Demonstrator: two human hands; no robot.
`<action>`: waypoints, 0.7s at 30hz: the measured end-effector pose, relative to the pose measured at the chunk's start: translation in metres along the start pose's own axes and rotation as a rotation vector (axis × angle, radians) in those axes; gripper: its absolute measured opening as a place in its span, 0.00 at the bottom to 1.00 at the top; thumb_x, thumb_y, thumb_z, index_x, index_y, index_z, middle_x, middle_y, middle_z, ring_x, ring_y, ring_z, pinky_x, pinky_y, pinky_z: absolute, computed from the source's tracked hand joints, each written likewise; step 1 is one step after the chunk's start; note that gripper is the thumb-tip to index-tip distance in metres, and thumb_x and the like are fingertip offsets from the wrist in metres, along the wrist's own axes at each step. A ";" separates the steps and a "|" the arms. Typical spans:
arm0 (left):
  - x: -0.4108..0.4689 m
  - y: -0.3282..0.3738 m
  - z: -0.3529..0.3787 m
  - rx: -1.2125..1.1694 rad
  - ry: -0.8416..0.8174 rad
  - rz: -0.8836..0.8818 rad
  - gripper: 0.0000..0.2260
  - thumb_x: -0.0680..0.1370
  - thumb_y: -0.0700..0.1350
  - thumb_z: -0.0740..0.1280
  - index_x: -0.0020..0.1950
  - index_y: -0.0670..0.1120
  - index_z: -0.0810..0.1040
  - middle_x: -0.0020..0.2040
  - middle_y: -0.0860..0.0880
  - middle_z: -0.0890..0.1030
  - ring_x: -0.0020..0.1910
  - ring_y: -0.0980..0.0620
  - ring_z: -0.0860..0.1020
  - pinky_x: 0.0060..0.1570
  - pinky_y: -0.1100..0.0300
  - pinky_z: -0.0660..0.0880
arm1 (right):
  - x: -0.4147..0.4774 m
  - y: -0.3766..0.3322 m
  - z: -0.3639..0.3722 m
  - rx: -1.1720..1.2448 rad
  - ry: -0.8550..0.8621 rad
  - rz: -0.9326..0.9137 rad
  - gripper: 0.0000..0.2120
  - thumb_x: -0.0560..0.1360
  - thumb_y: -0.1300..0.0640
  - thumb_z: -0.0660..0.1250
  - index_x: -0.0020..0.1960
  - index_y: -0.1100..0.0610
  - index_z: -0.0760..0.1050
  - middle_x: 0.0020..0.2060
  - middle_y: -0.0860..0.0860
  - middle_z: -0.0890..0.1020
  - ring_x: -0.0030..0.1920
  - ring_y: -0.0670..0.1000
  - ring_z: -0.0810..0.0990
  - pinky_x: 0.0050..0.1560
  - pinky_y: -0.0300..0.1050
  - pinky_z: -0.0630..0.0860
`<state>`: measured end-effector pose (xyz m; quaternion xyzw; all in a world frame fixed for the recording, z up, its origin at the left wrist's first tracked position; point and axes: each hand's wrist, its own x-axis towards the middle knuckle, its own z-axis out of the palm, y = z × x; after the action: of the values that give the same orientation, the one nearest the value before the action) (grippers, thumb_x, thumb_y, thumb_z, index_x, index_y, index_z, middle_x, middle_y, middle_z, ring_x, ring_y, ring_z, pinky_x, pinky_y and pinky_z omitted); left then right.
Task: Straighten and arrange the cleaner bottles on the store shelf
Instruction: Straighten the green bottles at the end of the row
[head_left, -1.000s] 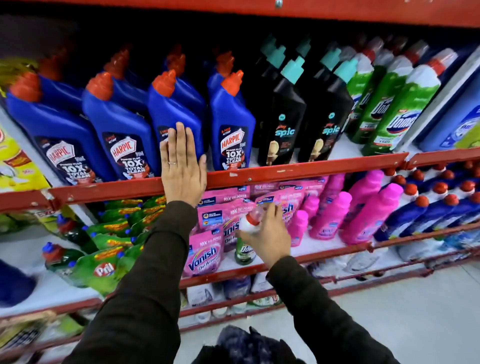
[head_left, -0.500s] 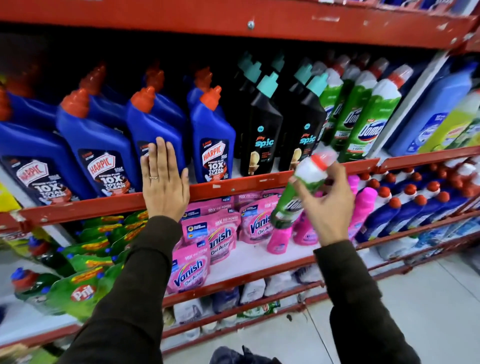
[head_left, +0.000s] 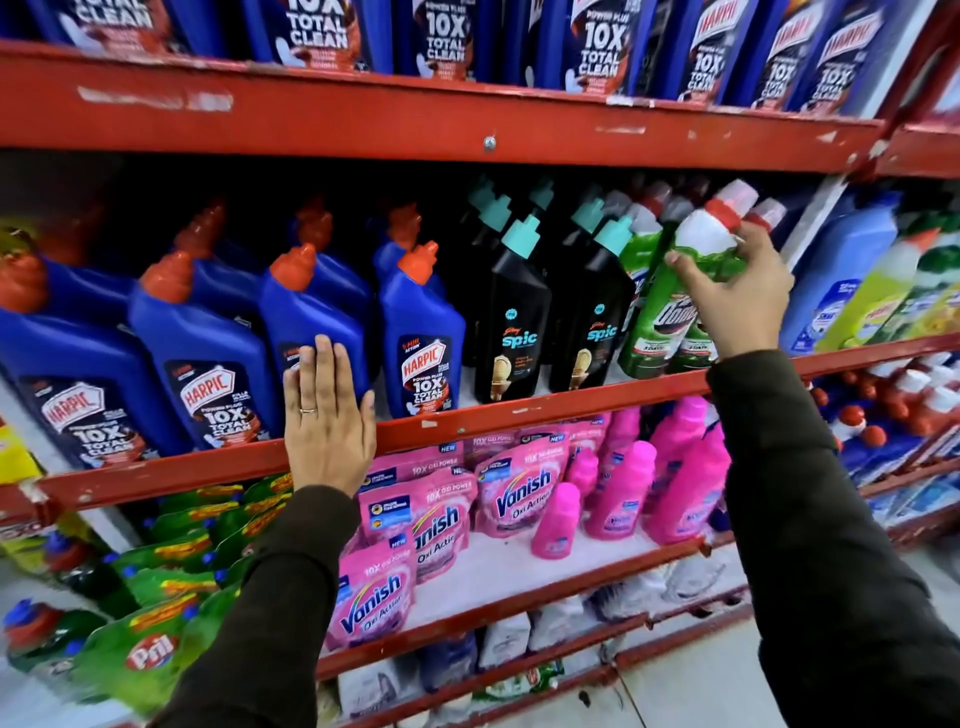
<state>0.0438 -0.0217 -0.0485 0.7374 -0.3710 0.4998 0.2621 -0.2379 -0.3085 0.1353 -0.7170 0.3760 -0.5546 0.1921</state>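
Note:
My right hand (head_left: 735, 306) grips a green Domex bottle (head_left: 670, 312) with a white neck and red cap, tilted, at the front right of the middle shelf, among other green Domex bottles (head_left: 636, 270). My left hand (head_left: 327, 415) lies flat, fingers together, against a blue Harpic bottle (head_left: 311, 322) and the red shelf rail (head_left: 493, 415). More blue Harpic bottles (head_left: 208, 364) with orange caps stand to the left. Two rows of black Spic bottles (head_left: 514, 322) with teal caps stand between the Harpic and Domex rows.
The top shelf holds more Harpic bottles (head_left: 447, 36). Below are pink Vanish pouches (head_left: 514, 493), pink bottles (head_left: 618, 493) and green Pril pouches (head_left: 150, 654). Light blue and yellow-green bottles (head_left: 841, 291) stand to the right. Grey floor (head_left: 727, 691) lies at the bottom right.
My right hand lifted the green bottle from the lower pink shelf up to the green row on the middle shelf. The left hand stayed on the blue bottle. The view tilted upward.

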 end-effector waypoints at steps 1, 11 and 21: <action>-0.001 0.000 0.000 -0.004 -0.001 0.001 0.32 0.87 0.48 0.54 0.84 0.39 0.41 0.84 0.45 0.37 0.84 0.47 0.38 0.83 0.49 0.40 | 0.005 0.001 0.002 -0.006 -0.017 -0.007 0.29 0.72 0.43 0.78 0.67 0.56 0.78 0.49 0.50 0.83 0.48 0.52 0.80 0.55 0.45 0.76; -0.002 -0.001 0.002 0.008 -0.022 0.007 0.32 0.87 0.48 0.55 0.84 0.39 0.41 0.84 0.44 0.38 0.84 0.46 0.39 0.83 0.48 0.41 | 0.010 0.016 0.019 -0.146 -0.177 0.048 0.36 0.76 0.43 0.75 0.77 0.60 0.70 0.70 0.62 0.79 0.70 0.62 0.77 0.69 0.54 0.73; -0.002 0.008 -0.014 0.029 -0.126 -0.030 0.31 0.87 0.51 0.50 0.84 0.39 0.39 0.84 0.44 0.36 0.83 0.46 0.38 0.82 0.48 0.38 | -0.009 0.032 0.030 -0.114 -0.197 -0.002 0.39 0.83 0.51 0.68 0.85 0.60 0.50 0.77 0.63 0.71 0.61 0.63 0.80 0.68 0.57 0.74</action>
<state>0.0297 -0.0152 -0.0453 0.7768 -0.3681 0.4537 0.2350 -0.2209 -0.3269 0.0976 -0.7783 0.3856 -0.4591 0.1864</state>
